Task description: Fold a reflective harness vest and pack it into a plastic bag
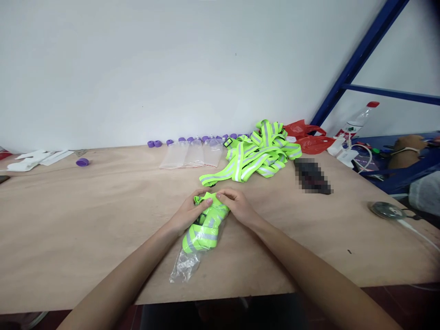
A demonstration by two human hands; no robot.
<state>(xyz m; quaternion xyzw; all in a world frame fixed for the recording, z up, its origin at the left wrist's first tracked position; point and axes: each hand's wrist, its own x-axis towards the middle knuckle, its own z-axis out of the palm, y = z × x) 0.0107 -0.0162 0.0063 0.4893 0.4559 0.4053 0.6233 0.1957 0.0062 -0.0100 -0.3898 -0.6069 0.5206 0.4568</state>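
Note:
A folded neon-yellow reflective strap [202, 236] lies mostly inside a clear plastic bag [185, 266] near the front of the table. My left hand [192, 208] grips its far end from the left, with the thumb pressed on top. From the right, my right hand [237, 206] pinches the same far end between thumb and fingers. The bag's crumpled end points toward the table's front edge. Just beyond my hands, a loose pile of the same yellow straps [254, 158] with silver stripes is heaped, one strand reaching left.
Flat plastic bags [192, 155] and purple caps [154, 143] line the wall. A lone purple cap [82, 162] and white pieces [32, 160] sit left. Rightward are a red bag [312, 142], a blurred dark object [312, 176], a bottle [357, 121], a corded round device [387, 210] and a blue frame [360, 50].

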